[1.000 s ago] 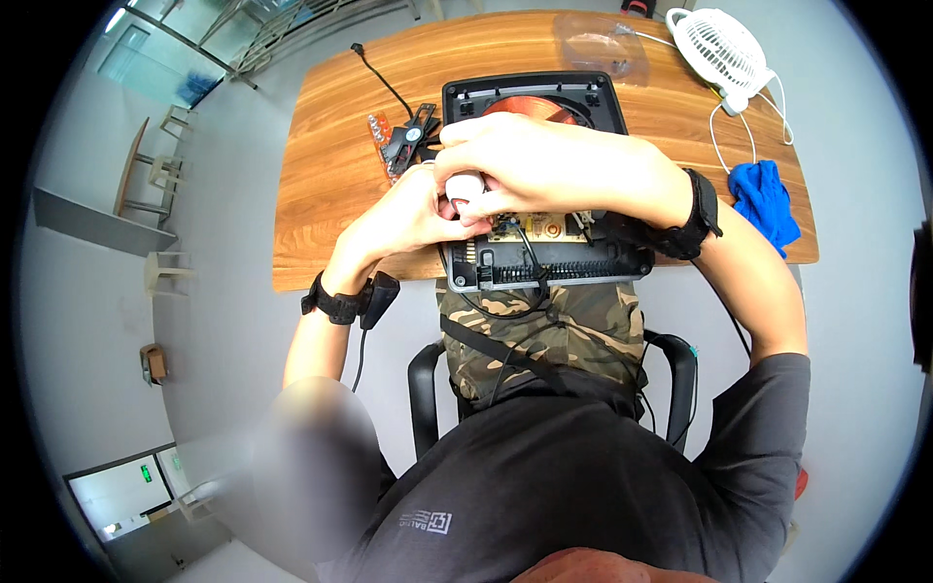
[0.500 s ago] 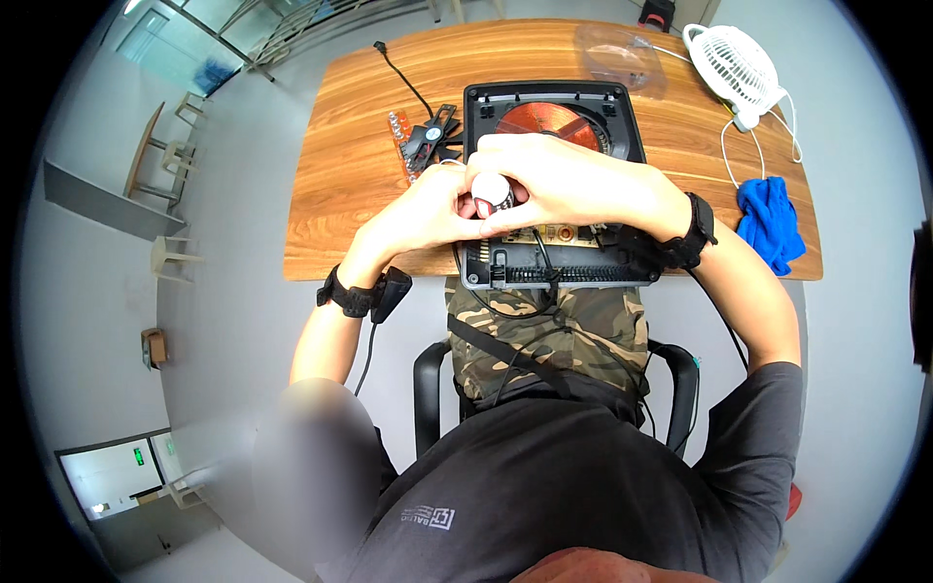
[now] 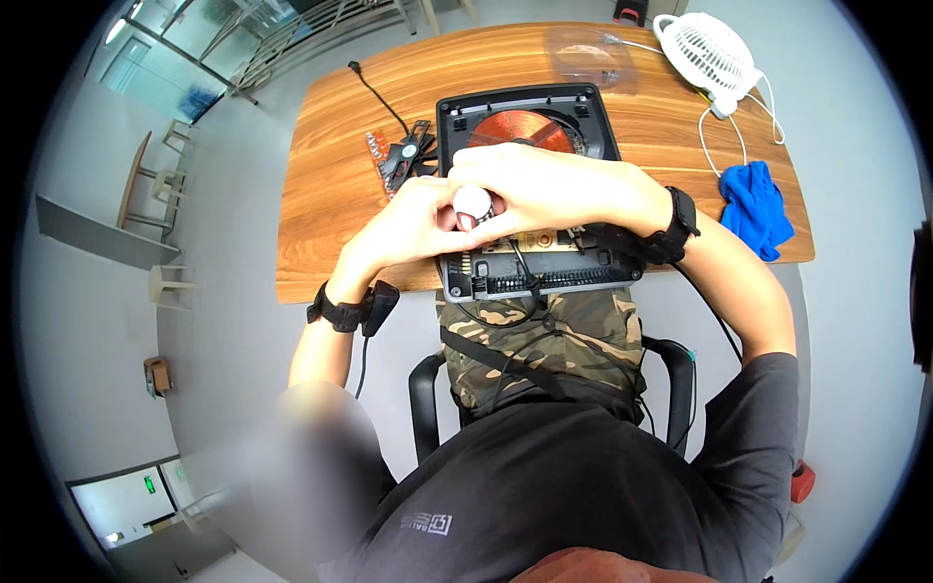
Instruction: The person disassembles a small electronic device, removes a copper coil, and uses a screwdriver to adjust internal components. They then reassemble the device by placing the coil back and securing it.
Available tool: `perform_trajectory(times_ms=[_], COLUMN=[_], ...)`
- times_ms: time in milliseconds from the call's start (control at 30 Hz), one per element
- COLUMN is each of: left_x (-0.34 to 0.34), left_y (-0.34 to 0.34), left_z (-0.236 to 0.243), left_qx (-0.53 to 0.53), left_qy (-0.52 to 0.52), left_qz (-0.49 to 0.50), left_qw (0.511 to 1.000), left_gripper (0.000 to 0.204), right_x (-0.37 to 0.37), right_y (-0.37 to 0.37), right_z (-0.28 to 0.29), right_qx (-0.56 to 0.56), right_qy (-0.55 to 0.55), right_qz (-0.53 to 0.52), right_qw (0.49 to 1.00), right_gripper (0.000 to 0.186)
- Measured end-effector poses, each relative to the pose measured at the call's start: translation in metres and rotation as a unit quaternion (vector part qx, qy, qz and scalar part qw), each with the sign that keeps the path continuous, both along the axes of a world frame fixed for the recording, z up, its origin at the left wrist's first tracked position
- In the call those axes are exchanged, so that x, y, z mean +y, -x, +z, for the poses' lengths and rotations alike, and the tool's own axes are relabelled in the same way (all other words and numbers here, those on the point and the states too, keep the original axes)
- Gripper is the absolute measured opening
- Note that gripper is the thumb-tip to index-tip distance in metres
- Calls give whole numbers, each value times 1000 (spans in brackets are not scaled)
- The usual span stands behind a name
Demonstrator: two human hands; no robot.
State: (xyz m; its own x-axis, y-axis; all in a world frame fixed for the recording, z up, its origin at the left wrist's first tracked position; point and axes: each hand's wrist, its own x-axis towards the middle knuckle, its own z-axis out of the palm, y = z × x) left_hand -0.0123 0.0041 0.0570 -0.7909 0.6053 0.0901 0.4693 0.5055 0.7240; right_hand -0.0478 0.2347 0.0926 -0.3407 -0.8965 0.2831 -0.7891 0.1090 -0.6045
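Observation:
Both hands are closed around a small bottle-like thing with a round white end point(image 3: 472, 203) and dark and red parts on its side; its exact kind is hard to make out. My left hand point(image 3: 416, 219) grips it from the left, my right hand point(image 3: 530, 185) from the right, and the fingertips meet around it. Below the hands lies an opened induction cooker point(image 3: 595, 282) in a black casing. A copper coil point(image 3: 505, 128) shows in its far half, a circuit board point(image 3: 549, 240) in its near half. My hands hide its middle.
Left of the cooker lie a black cooling fan point(image 3: 408, 154), an orange strip of small parts point(image 3: 374, 151) and a black plug cord point(image 3: 381, 95). A clear plastic tray point(image 3: 590, 60), a white fan point(image 3: 709, 53) and a blue cloth point(image 3: 756, 211) rest on the wooden table point(image 3: 335, 214).
The view has shifted and tilted slightly, so the table appears further left. Both hands keep their hold on the white-ended thing, with its white end now showing a little more.

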Motion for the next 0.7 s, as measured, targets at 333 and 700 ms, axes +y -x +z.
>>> perform_trajectory(times_ms=[333, 700], left_x=[-13, 68], left_y=[4, 27], left_z=[-7, 39], left_qx=[2, 30], left_qy=[-70, -9], left_qz=[29, 13], left_qw=[997, 999], left_gripper=[33, 34], right_x=[-1, 66], right_y=[5, 13], right_z=[8, 30], right_qx=[-56, 59], right_qy=[80, 91], right_qz=[-25, -96], right_qw=[995, 989], right_gripper=[43, 36])
